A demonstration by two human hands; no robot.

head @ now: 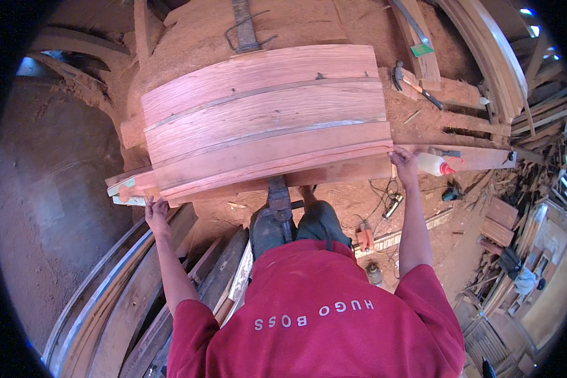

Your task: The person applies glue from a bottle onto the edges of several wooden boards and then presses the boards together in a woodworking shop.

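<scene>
In front of me lies a panel of several reddish wooden boards (264,106), set side by side with dark seams between them. Along its near edge runs a narrow wooden board (279,167) with a thin dark line down its length. My left hand (157,215) pinches the left end of this narrow board, and my right hand (405,164) has its fingertips on the right end. A metal bar clamp shows its near end (279,193) below the panel's middle and its far part (246,28) beyond the back edge. The panel hides the bar between.
A white glue bottle with red cap (432,164) lies right of my right hand. A claw hammer (416,86) rests at the back right. Long planks (123,293) lean at the lower left. A corded tool (393,206) and a floor-standing orange object (365,236) lie beyond my legs.
</scene>
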